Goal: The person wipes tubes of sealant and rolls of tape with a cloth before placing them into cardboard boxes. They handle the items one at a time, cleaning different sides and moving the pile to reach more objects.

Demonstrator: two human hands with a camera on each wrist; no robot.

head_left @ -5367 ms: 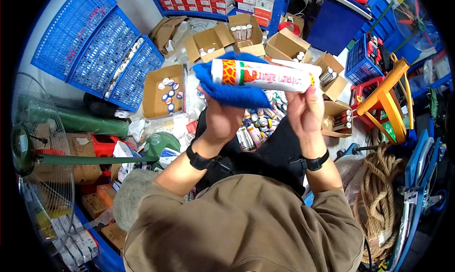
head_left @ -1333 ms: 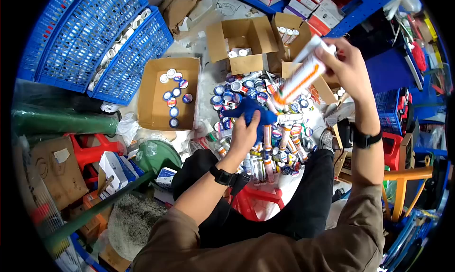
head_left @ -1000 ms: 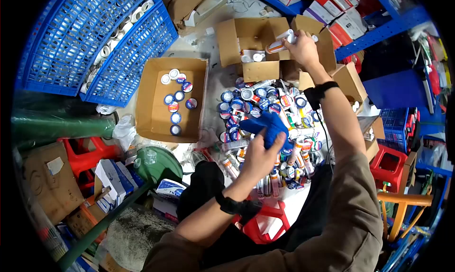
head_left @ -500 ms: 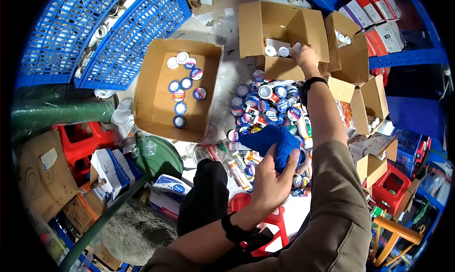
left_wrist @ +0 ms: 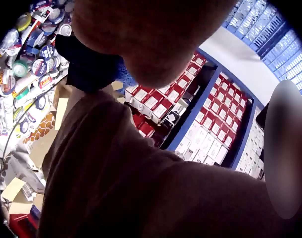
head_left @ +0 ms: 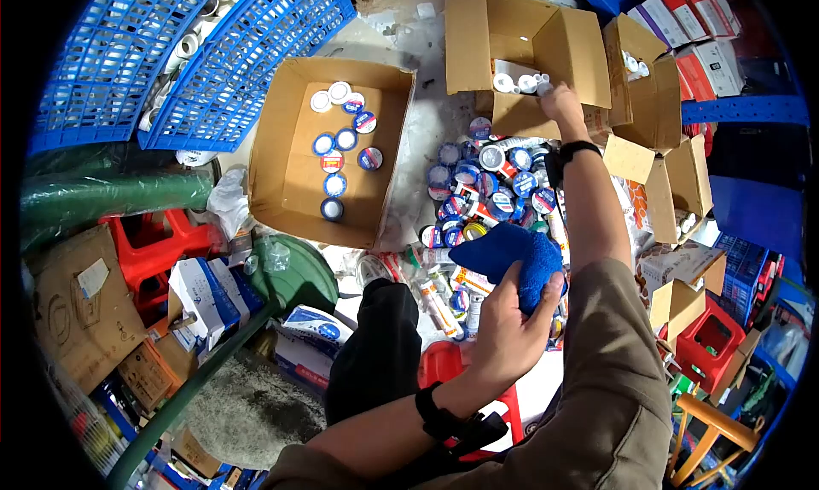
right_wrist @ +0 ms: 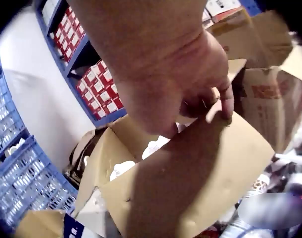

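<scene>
My left hand (head_left: 512,336) grips a bunched blue cloth (head_left: 539,272) over the pile of tubes and rolls. In the left wrist view the cloth (left_wrist: 89,62) is mostly in shadow behind the hand. My right hand (head_left: 565,108) reaches over the front flap of an open cardboard box (head_left: 467,46), its fingers curled at the white end of a tube (head_left: 544,89). Beside it in the box are other white tube ends (head_left: 503,82). From the right wrist, the fingers hang at the edge of the flap (right_wrist: 190,178), which hides most of the tube.
A mixed pile of tubes and blue-rimmed round rolls (head_left: 486,183) covers the floor before my knees. Left of it is a box (head_left: 286,162) with several rolls. More open boxes (head_left: 670,123) stand to the right. Blue crates (head_left: 256,63) lean at the upper left; a red stool (head_left: 439,362) is below.
My right hand has swung the printed tube from in front of me into the back box and lowered it upright among the others. The left hand keeps the blue cloth, shifting rightward in view.
</scene>
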